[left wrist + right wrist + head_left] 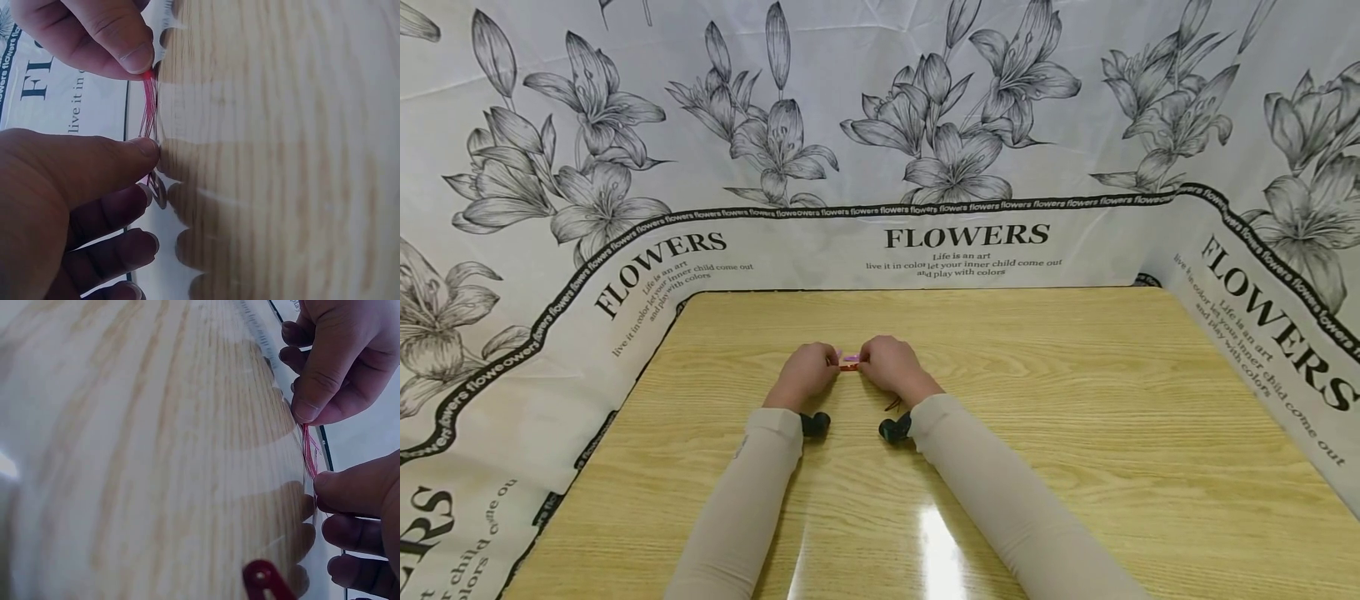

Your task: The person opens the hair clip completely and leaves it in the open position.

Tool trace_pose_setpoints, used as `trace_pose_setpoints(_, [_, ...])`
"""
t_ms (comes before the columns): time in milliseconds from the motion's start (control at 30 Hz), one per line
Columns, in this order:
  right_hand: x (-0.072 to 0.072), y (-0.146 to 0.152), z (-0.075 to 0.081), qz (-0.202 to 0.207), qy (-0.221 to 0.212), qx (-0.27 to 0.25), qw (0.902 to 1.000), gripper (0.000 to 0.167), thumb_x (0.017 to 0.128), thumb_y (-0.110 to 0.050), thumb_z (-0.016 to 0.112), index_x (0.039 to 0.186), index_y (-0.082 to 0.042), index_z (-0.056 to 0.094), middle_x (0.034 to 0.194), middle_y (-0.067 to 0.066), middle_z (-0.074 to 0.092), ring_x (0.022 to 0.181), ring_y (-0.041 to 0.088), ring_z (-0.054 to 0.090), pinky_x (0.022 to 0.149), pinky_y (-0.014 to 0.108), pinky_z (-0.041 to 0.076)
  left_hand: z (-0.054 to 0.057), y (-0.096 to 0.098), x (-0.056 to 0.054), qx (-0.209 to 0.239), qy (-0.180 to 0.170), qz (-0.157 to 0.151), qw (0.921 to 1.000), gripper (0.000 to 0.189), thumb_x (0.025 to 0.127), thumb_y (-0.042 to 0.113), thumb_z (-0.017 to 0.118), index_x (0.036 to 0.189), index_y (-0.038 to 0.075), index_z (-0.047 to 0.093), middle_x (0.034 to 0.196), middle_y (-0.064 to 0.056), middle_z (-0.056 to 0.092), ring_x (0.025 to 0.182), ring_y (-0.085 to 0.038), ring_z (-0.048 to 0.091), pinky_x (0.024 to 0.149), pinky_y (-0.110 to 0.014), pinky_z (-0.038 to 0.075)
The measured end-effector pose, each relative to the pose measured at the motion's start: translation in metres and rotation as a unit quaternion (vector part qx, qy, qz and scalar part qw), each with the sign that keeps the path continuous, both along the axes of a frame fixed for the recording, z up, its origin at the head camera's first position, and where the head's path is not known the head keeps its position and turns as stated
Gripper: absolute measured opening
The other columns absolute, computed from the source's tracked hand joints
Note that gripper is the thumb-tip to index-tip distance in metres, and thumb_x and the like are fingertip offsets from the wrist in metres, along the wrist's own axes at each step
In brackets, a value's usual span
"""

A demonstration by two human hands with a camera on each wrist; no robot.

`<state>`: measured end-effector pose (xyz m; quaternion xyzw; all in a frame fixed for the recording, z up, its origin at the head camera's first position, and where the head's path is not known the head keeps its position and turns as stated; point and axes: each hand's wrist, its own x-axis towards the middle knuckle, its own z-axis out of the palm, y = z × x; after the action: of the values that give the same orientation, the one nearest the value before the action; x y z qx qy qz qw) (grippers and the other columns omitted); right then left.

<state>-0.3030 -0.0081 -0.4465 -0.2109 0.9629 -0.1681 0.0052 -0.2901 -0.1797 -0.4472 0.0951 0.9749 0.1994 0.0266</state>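
A bundle of thin red threads [150, 103] stretches between the two hands, low over the wooden table [1037, 375]. My left hand [808, 371] pinches one end between thumb and fingertips. The other end is pinched by my right hand [891, 364], a short gap away. In the right wrist view the red threads [309, 453] run between the two thumbs. The ends inside the fingers are hidden. Just behind the threads, a small pink-purple thing [852, 358] lies on the table, its kind too small to tell.
A white cloth wall printed with flowers [955, 167] surrounds the table on the back and sides. A red piece with a hole [262, 579] shows near the right wrist. Dark wrist cameras, such as the left camera [817, 424], sit at both cuffs. Light reflects off the tabletop's glossy front.
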Motion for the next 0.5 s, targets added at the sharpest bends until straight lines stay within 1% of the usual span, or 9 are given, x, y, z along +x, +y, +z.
trace_pose_setpoints(233, [0.0002, 0.0009, 0.0008, -0.001, -0.007, -0.010, 0.9999, 0.014, 0.091, -0.022, 0.062, 0.092, -0.016, 0.075, 0.094, 0.000, 0.071, 0.086, 0.019, 0.065, 0.078, 0.037, 0.052, -0.0001, 0.0004, 0.0013, 0.006, 0.003, -0.006, 1.0000, 0.011, 0.092, 0.016, 0.063, 0.084, 0.010, 0.069, 0.085, -0.005, 0.067, 0.076, -0.020, 0.058, 0.076, -0.038, 0.050])
trace_pose_setpoints(500, [0.0005, 0.0013, 0.0007, -0.006, -0.013, -0.015, 0.9998, 0.012, 0.091, -0.021, 0.064, 0.087, -0.016, 0.074, 0.091, 0.000, 0.071, 0.085, 0.018, 0.064, 0.079, 0.036, 0.052, -0.0005, 0.0008, 0.0023, 0.014, -0.004, -0.003, 0.9999, 0.010, 0.092, 0.015, 0.063, 0.085, 0.009, 0.068, 0.084, -0.004, 0.066, 0.077, -0.019, 0.057, 0.077, -0.036, 0.050])
